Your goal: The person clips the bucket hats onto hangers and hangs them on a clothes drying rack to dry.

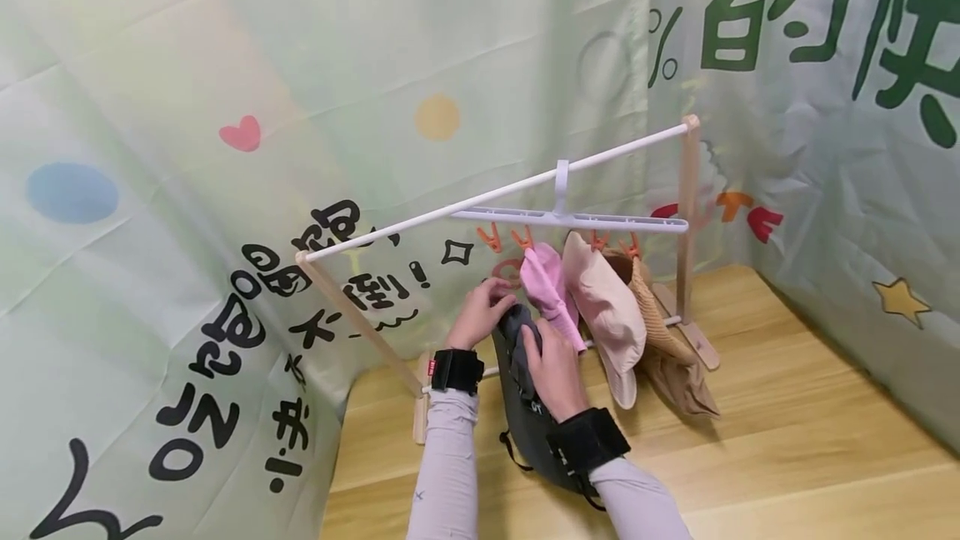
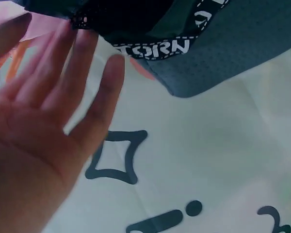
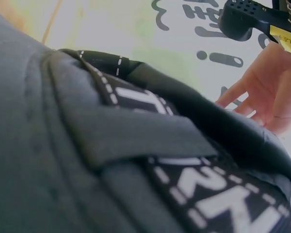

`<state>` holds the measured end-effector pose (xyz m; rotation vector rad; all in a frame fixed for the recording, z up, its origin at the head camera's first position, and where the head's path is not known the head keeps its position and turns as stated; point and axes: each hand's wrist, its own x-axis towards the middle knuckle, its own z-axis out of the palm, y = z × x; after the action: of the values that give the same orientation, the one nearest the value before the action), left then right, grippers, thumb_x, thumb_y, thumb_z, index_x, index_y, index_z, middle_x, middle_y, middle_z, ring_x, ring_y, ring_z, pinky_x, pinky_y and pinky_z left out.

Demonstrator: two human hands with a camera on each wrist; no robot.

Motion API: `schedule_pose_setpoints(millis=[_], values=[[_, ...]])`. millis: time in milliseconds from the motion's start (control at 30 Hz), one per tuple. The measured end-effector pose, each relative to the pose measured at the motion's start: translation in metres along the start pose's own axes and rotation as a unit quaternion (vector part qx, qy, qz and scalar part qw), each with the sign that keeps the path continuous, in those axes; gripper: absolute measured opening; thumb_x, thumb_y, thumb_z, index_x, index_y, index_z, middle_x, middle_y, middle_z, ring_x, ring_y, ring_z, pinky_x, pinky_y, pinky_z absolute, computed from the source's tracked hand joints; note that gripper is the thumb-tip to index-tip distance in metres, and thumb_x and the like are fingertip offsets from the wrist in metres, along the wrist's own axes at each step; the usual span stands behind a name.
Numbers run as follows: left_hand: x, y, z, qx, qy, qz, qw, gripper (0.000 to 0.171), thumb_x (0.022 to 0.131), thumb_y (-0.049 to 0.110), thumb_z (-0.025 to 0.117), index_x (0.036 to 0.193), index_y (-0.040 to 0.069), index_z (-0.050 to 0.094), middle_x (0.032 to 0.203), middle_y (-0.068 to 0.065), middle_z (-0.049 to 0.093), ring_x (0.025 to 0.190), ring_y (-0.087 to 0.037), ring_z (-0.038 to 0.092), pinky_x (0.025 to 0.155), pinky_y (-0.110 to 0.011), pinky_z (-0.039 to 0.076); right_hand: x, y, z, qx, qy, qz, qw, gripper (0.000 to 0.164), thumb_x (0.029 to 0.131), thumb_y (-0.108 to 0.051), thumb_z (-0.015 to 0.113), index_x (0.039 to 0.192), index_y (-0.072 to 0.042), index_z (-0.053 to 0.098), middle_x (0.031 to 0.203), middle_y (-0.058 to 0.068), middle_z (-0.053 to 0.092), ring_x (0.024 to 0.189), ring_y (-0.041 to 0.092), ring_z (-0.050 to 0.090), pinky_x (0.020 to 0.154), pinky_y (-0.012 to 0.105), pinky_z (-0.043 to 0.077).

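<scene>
A dark grey bucket hat with a drawstring hangs below the left part of a lavender hanger. My right hand grips its near side, thumb over the fabric. At its upper edge is my left hand; in the left wrist view that hand's fingers are extended and spread, tips at the hat's rim. A black inner band with white letters shows in the right wrist view. An orange clip hangs just above the left hand. My right fingertips are hidden behind the hat.
To the right, a pink hat, a cream hat and a tan hat hang from orange clips. The hanger hooks over the white rod of a wooden-legged rack on a wood-grain table. Printed cloth encloses the back.
</scene>
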<state>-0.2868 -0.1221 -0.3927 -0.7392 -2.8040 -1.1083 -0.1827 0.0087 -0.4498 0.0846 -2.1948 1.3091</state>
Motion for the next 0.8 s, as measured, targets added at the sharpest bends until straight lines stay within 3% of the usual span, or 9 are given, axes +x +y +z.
schedule_pose_setpoints(millis=[233,567,700,800], values=[[0.009,0.021,-0.003,0.035,0.111,-0.070,0.9907,0.041,0.108,0.028,0.061,0.140,0.002,0.058,0.118,-0.016,0.075,0.105,-0.031,0.072,0.088,-0.046,0.057,0.006,0.000,-0.012,0.004,0.020,-0.005,1.000,0.021,0.106,-0.013,0.061,0.089,-0.001,0.060,0.081,0.016,0.063,0.076,0.038,0.065,0.069,0.052,0.050],[0.028,0.035,0.002,0.021,0.222,-0.098,0.9699,0.056,0.108,0.038,0.060,0.150,0.004,0.045,0.115,-0.013,0.076,0.096,-0.029,0.074,0.083,-0.047,0.057,0.010,0.002,-0.021,-0.007,0.000,-0.010,1.000,0.018,0.107,-0.012,0.060,0.093,-0.001,0.062,0.081,0.010,0.060,0.074,0.027,0.058,0.068,0.043,0.049],[0.035,0.041,0.003,0.013,0.258,-0.115,0.9593,0.060,0.105,0.044,0.062,0.146,0.002,0.051,0.118,-0.015,0.075,0.099,-0.031,0.073,0.086,-0.048,0.057,0.010,0.003,-0.023,-0.012,-0.012,-0.012,1.000,0.020,0.108,-0.014,0.059,0.091,-0.003,0.059,0.079,0.007,0.055,0.071,0.024,0.053,0.067,0.039,0.047],[0.041,0.043,0.005,0.019,0.289,-0.126,0.9487,0.054,0.102,0.045,0.065,0.134,0.001,0.062,0.114,-0.016,0.076,0.099,-0.033,0.073,0.086,-0.048,0.056,0.011,0.004,-0.025,-0.012,-0.015,-0.011,1.000,0.020,0.107,-0.016,0.060,0.090,-0.005,0.060,0.080,0.007,0.057,0.072,0.024,0.056,0.067,0.039,0.047]])
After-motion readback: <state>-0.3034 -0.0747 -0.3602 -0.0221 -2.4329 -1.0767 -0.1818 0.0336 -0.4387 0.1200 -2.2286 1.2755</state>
